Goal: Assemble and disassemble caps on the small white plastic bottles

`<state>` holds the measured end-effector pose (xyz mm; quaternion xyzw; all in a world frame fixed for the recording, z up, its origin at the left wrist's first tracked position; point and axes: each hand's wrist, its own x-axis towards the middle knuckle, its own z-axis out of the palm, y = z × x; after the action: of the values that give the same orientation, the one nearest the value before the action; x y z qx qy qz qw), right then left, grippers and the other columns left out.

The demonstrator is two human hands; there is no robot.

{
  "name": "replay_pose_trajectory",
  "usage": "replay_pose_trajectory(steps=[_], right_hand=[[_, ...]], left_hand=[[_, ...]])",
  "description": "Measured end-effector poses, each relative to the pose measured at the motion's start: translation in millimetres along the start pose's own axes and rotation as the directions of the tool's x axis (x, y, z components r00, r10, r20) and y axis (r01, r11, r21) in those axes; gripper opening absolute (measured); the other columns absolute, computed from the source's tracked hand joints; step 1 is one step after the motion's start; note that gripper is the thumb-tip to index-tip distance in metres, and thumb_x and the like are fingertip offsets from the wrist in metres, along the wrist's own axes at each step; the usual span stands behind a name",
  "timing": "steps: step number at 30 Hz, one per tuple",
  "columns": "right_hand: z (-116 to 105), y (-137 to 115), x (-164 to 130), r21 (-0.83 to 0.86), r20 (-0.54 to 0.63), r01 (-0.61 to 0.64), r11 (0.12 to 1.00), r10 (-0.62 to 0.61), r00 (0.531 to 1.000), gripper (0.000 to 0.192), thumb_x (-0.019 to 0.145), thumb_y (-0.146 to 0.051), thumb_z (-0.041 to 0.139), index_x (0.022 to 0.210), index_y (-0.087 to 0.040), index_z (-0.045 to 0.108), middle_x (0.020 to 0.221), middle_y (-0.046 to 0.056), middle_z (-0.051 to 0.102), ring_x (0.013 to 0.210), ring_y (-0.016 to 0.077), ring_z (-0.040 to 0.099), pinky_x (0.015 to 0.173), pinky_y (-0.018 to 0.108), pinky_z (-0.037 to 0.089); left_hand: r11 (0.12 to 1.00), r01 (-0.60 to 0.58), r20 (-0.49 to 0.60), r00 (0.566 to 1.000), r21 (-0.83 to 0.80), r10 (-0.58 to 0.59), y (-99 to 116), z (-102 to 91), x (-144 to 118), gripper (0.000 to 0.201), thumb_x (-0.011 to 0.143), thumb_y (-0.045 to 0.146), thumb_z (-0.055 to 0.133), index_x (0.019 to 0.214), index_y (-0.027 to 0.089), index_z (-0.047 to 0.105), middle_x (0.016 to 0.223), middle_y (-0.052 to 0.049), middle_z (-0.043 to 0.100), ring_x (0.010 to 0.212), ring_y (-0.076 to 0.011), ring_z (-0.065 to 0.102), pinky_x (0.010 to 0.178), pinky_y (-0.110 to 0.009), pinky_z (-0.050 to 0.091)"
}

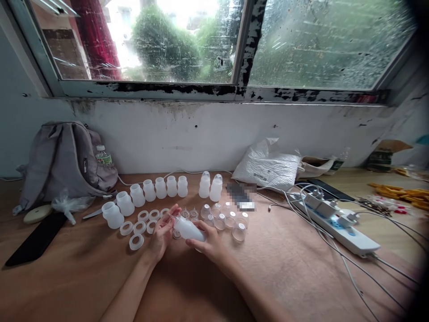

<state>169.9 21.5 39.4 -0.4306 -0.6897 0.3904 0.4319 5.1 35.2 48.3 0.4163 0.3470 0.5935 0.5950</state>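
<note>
My right hand (209, 241) grips the body of a small translucent white bottle (188, 229) lying sideways above the table. My left hand (163, 231) has its fingertips at the bottle's neck end, touching the top. Behind the hands, several open white bottles (149, 190) stand in a curved row, and two capped bottles (210, 185) stand further right. White screw rings (136, 242) lie to the left of my left hand. Clear dome caps (238, 232) and nipples sit in a cluster just beyond my right hand.
A grey backpack (62, 161) leans on the wall at the left, a black flat object (36, 241) in front of it. A white plastic bag (268, 167) lies at the back. A power strip (338, 226) with cables lies at the right on the wooden table (284, 268).
</note>
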Motion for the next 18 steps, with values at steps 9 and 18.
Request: replay_pose_trajectory(steps=[9, 18], right_hand=[[-2.1, -3.1, -0.2, 0.05, -0.005, -0.039, 0.998, 0.039, 0.999, 0.037, 0.063, -0.033, 0.068, 0.096, -0.017, 0.06, 0.083, 0.002, 0.061, 0.074, 0.0171, 0.055, 0.064, 0.026, 0.043], [1.2, -14.0, -1.0, 0.171, 0.016, -0.064, 0.983, 0.062, 0.998, 0.038, 0.065, -0.031, 0.065, 0.101, -0.02, 0.06, 0.088, 0.002, 0.061, 0.078, 0.0181, 0.054, 0.066, 0.027, 0.043]], left_hand=[[0.994, -0.061, -0.095, 0.993, 0.087, 0.069, -5.4, -3.8, 0.5, 0.031, 0.065, 0.028, 0.067, 0.093, 0.018, 0.058, 0.082, -0.003, 0.061, 0.076, -0.0138, 0.056, 0.066, -0.021, 0.043], [0.995, -0.074, -0.045, 0.996, 0.064, 0.077, -2.4, 6.1, -5.1, 0.04, 0.069, 0.035, 0.062, 0.104, 0.017, 0.053, 0.096, -0.008, 0.06, 0.084, -0.018, 0.058, 0.069, -0.026, 0.046]])
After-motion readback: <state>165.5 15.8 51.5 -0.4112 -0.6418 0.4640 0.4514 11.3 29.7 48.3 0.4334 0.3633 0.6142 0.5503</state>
